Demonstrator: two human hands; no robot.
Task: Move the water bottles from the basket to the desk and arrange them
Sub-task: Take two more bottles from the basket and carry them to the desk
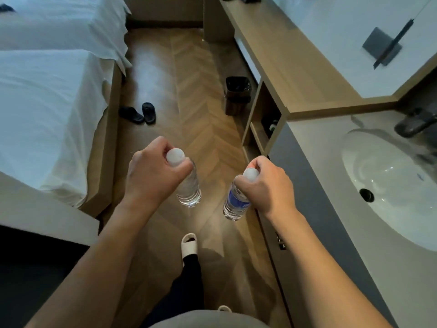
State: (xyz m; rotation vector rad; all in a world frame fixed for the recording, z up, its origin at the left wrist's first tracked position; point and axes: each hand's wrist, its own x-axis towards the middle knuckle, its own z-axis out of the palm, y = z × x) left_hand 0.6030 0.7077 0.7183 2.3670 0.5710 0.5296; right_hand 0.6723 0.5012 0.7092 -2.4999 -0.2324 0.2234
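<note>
1. Two beds are lying at nine to eleven o'clock, draped in creased white sheets over boxy wooden frames, with a pair of dark slippers sitting on the floor just beside the nearer frame.
2. Herringbone wood floor is running up the middle toward twelve o'clock.
3. Left hand is closing its fingers around the neck of the left bottle, a clear ribbed plastic cylinder with a round white cap, hanging upright in the air over the floor.
4. Right hand is gripping the neck of the right bottle the same way; this one is wearing a blue label and hanging just beside the dark cabinet front.
5. Dark square bin is standing at one o'clock against the desk, a long pale wooden top stretching toward one o'clock.
6. Smooth oval white sink is sitting at three o'clock in a pale counter, under a dark faucet.
</note>
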